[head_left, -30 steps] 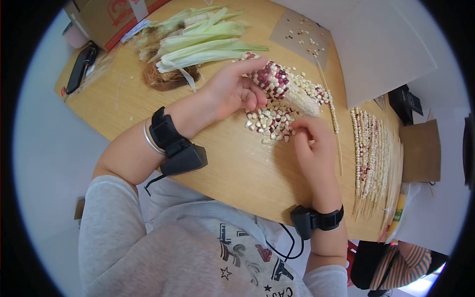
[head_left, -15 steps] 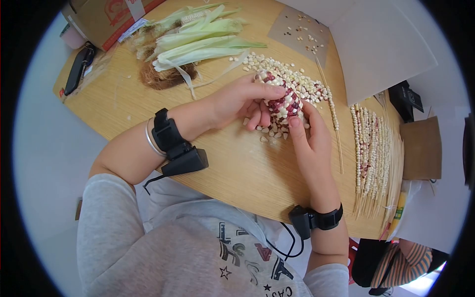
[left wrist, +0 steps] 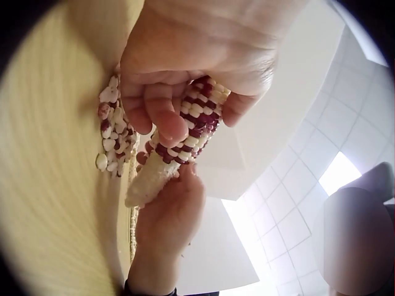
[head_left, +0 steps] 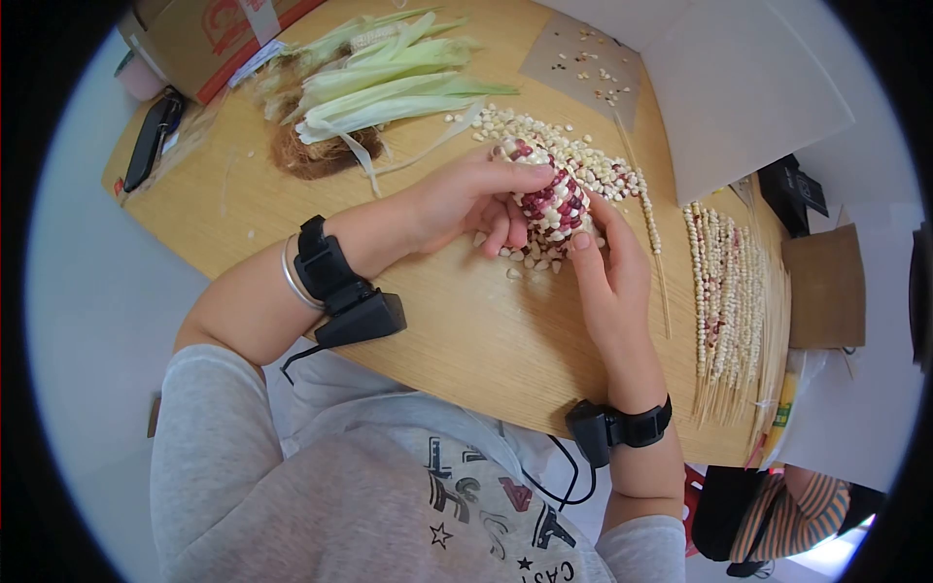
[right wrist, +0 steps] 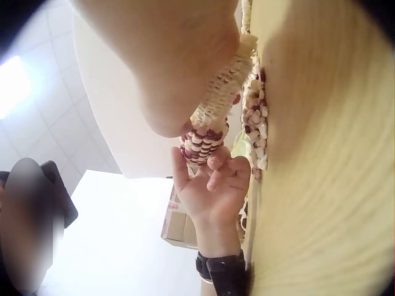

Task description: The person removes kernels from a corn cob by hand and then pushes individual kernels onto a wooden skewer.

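Note:
A corn cob with mixed white and dark red kernels is between my hands, over the table. One end of the cob is stripped bare, as the left wrist view shows. My left hand grips the end still covered in kernels, thumb along the top. At the other side my right hand holds the cob, its thumb tip pressed at the edge of the kernel rows. Loose kernels lie on the table below and behind the cob.
Corn husks and brown silk lie at the back left beside a cardboard box. To the right, several sticks threaded with kernels lie in a row, and one partly threaded stick is nearer. A white panel stands behind.
My right hand has come up from below the bare end to hold the cob. The left hand has tilted the cob and brought it nearer me; over the last half second little moved.

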`<action>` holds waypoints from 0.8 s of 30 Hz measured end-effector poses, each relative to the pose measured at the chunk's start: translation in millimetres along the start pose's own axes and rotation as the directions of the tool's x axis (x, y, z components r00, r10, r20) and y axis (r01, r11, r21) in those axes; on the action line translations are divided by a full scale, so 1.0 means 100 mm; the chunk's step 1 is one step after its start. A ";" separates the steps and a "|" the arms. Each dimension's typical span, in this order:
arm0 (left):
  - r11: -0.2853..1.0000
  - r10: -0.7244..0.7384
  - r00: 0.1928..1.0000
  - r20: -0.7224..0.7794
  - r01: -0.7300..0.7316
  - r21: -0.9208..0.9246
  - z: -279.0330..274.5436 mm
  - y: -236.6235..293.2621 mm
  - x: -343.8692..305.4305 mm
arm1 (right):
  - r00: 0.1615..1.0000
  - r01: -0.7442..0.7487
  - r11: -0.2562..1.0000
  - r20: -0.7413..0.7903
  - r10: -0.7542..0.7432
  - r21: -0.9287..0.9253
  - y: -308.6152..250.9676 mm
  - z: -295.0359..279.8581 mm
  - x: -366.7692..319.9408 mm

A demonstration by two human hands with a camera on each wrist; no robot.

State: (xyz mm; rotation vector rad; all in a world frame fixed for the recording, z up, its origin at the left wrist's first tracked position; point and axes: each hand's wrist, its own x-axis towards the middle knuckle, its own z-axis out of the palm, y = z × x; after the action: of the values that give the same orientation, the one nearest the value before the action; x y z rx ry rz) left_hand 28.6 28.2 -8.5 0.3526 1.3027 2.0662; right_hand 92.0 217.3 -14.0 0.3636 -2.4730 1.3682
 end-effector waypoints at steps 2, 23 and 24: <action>1.000 -0.006 1.000 -0.011 0.006 -0.014 0.00 0.04 -0.02 | 0.997 0.056 0.995 -0.054 -0.060 -0.080 -0.07 -0.05 0.01; 0.997 0.074 0.994 -0.083 -0.077 -0.026 -0.02 0.07 -0.01 | 0.963 0.170 0.958 -0.167 -0.211 -0.232 -0.05 -0.09 0.06; 0.997 0.074 0.994 -0.083 -0.077 -0.026 -0.03 0.07 -0.01 | 0.963 0.168 0.958 -0.167 -0.209 -0.232 -0.06 -0.09 0.06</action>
State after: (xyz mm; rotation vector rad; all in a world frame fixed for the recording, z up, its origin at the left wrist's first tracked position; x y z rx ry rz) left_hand 25.1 23.9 -3.7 0.3111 1.3241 2.1813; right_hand 89.3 221.5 -2.9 0.3888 -2.3307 0.9974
